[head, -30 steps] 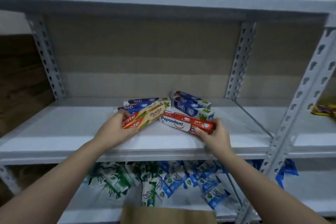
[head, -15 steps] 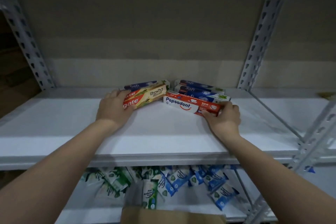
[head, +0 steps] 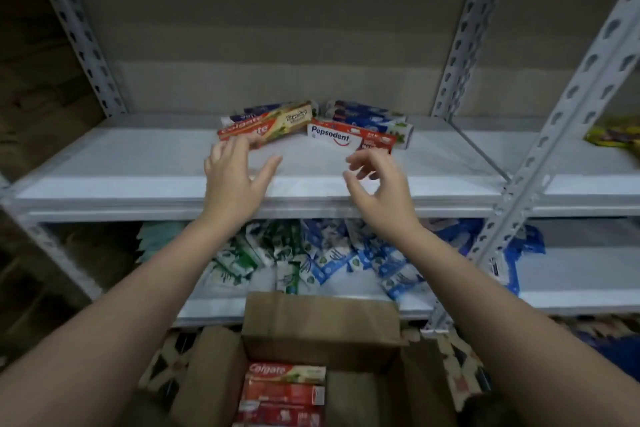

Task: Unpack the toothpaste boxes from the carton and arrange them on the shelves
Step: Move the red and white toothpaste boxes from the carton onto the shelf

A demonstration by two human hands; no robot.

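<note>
My left hand (head: 235,177) and right hand (head: 375,180) hover empty with loose fingers above the white metal shelf (head: 138,166), where the red Colgate box (head: 263,128) and red-white Pepsodent box (head: 349,138) lie against the blue boxes (head: 367,116), while more red toothpaste boxes (head: 284,392) wait in the brown cardboard carton (head: 322,326) below.

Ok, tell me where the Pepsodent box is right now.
In the head view, the Pepsodent box lies on the upper shelf, right of the Colgate box, just beyond the right hand.
</note>
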